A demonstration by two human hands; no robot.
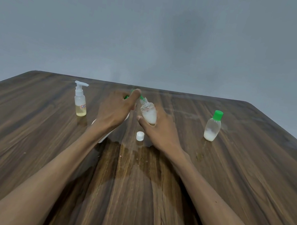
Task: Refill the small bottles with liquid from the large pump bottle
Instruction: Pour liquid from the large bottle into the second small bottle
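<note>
Head view shows your left hand (117,107) resting on top of the large pump bottle (107,135), fingers curled over its green pump head (126,97), with the white body mostly hidden under your wrist and forearm. You hold an uncapped small bottle (148,112) in your right hand (160,128), tilted so its open neck meets the green nozzle (142,97); white liquid fills its lower part. Its white cap (140,136) lies on the wooden table (229,185) just in front of your hands. Well off to your right stands a green-capped small bottle (213,126), upright, with some white liquid at the bottom. Off to your left stands a small spray bottle (81,100) holding yellowish liquid. A wet patch (133,149) glistens on the tabletop near the cap.
</note>
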